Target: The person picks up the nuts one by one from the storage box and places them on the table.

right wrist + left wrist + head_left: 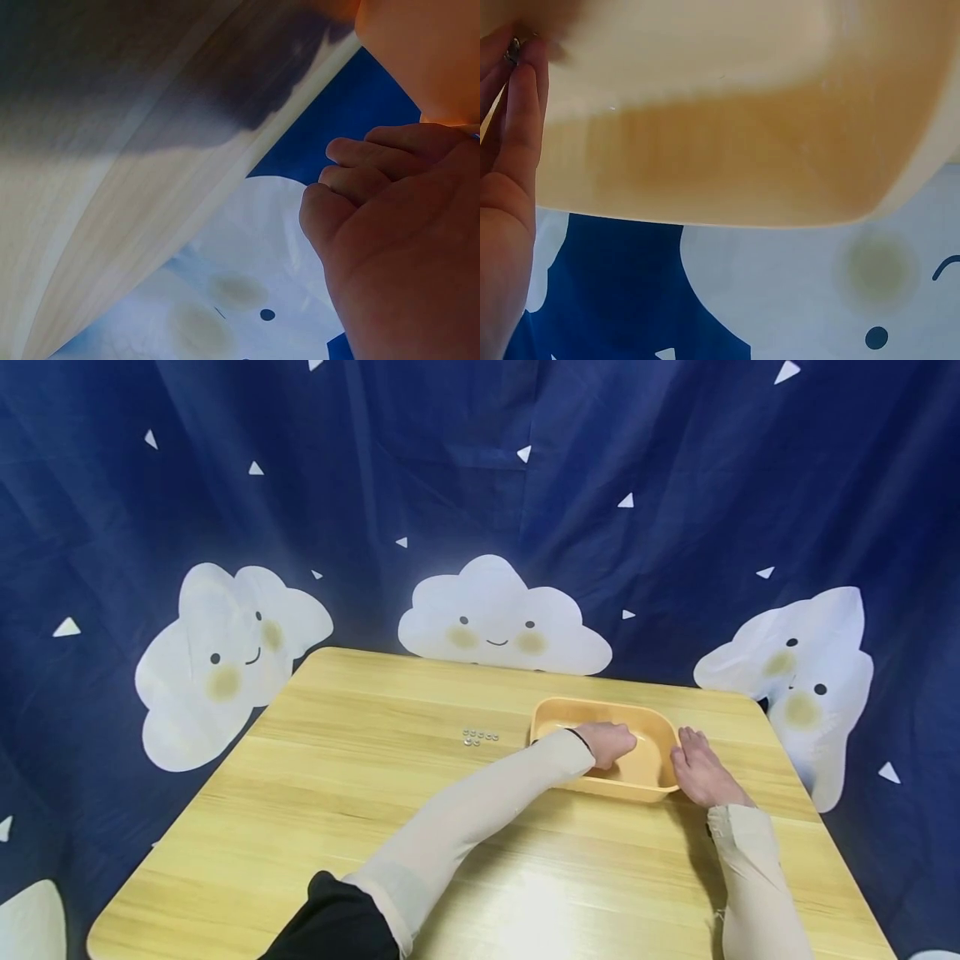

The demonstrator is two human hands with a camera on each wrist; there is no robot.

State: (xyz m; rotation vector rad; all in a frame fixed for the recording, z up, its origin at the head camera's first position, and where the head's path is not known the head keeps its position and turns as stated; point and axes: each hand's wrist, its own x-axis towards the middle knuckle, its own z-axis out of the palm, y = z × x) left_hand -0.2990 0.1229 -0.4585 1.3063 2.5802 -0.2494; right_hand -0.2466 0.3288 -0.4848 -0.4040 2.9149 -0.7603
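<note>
A yellow-orange plastic bin stands on the wooden table toward the right. My left hand reaches down inside it. In the left wrist view its thumb and fingertips pinch a small, shiny, ring-like metal piece, partly hidden by the fingers. My right hand lies against the bin's right end, its fingers fairly straight and touching the outer side near the rim. The right wrist view shows that hand beside the orange bin wall. Left of the bin, several small silvery metal pieces lie in two short rows.
The light wooden table has its far edge near a dark blue curtain printed with white clouds and triangles. My left forearm, in a pale sleeve, crosses over the table to the bin.
</note>
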